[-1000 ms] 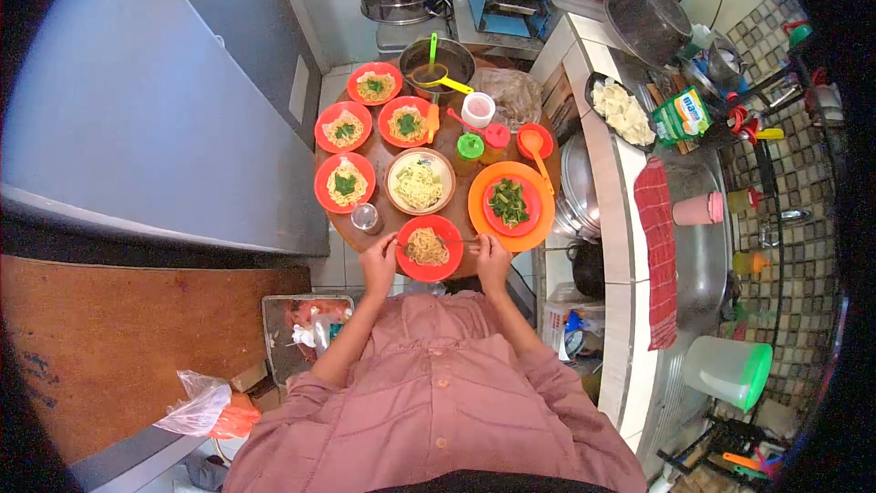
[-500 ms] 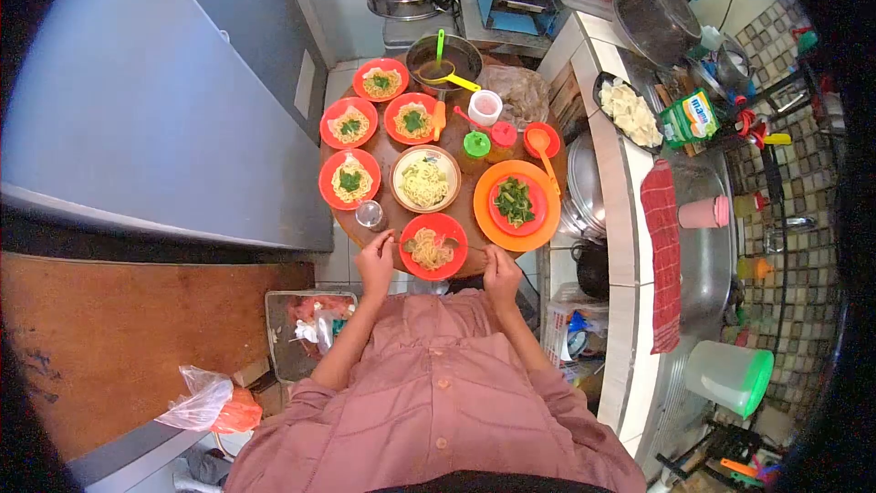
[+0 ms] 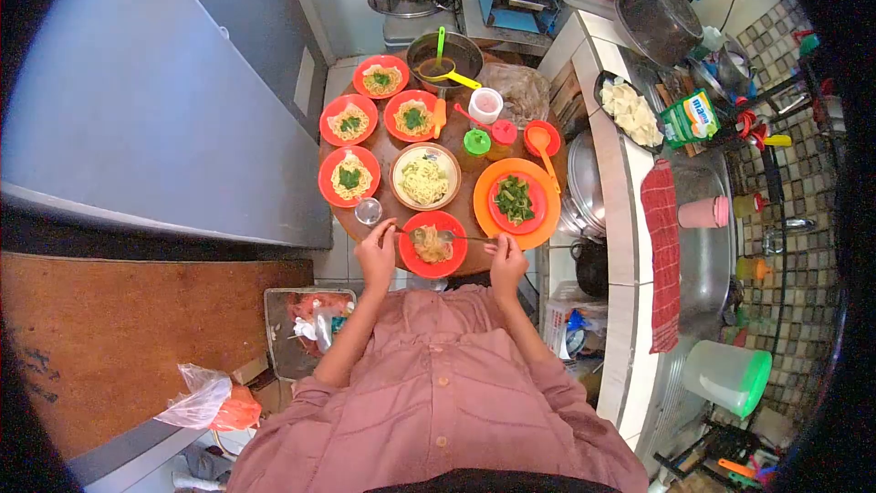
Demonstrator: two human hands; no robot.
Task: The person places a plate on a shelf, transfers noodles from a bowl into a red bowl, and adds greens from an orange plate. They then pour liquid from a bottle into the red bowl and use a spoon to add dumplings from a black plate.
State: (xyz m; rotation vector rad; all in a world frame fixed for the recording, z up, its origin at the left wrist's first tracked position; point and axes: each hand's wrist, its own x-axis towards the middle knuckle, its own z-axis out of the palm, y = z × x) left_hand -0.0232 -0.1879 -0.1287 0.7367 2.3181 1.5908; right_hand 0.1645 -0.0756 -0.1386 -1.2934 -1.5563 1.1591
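My left hand (image 3: 375, 257) and my right hand (image 3: 507, 267) are closed at either side of a red bowl (image 3: 434, 269) at the table's near edge. Each grips a thin, dark-looking utensil; whether fork or spoon is too small to tell. The right utensil (image 3: 476, 238) reaches in from the right, the left one (image 3: 403, 231) from the left. Between their tips a clump of noodles (image 3: 429, 242) is bunched up in the bowl. Just beyond stands a patterned bowl of plain noodles (image 3: 424, 181). A small clear glass (image 3: 368, 211) is near my left hand.
Several red bowls of noodles topped with greens, one (image 3: 349, 176) nearest, line the table's left. On the right, greens (image 3: 514, 199) sit in a red dish on an orange plate (image 3: 485, 228). A pot (image 3: 470, 59) with ladles stands behind. A tiled counter (image 3: 630, 310) runs along the right.
Both hands have risen slightly, and the utensils now show above the bowl. The noodles, spread lower before, are gathered and lifted into a clump.
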